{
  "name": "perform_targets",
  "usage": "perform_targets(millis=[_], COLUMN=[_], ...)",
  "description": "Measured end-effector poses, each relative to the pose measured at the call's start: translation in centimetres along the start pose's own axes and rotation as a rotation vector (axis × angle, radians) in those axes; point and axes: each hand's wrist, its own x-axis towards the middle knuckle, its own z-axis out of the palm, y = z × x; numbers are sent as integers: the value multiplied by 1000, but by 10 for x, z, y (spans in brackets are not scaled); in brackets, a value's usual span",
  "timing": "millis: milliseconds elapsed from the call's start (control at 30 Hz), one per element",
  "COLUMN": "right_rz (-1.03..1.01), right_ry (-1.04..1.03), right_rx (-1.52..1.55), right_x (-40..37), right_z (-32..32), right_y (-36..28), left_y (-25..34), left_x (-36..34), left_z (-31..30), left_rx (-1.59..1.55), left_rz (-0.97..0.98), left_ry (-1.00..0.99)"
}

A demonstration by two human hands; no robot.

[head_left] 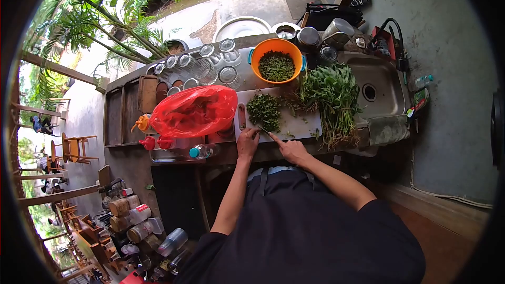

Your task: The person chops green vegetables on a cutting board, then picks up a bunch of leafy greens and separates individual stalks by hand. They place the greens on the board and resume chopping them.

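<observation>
A white cutting board (302, 121) lies before me with a heap of chopped green leaves (264, 111) on its left half. At the board's near edge, my right hand (292, 151) is closed around a small knife (264, 131), whose thin blade points left toward the leaves. My left hand (248, 144) is beside the blade tip with its fingers drawn together; what they pinch is too small to make out. A large bundle of leafy stems with roots (334, 97) lies over the board's right end. Beyond the board stands an orange colander (277, 46) holding more cut leaves.
A red plastic bag (194, 111) sits left of the board, near a small bottle with a turquoise cap (203, 151). Upturned glasses (229, 75) stand behind it. On the right are a steel sink (386, 73) and a grey cloth (388, 132); metal pots (308, 37) stand at the back.
</observation>
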Motion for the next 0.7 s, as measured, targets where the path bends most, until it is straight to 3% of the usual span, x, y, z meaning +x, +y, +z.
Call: perform_targets(millis=[400, 700], right_rz=[62, 13], right_ry=[68, 121], right_rx=[115, 34], right_x=[-10, -24], right_z=[-21, -15], right_y=[-4, 0], left_y=[0, 9], left_x=[1, 0], left_z=[7, 5], left_rx=[-180, 11], left_rz=[-157, 26], left_ry=[48, -24])
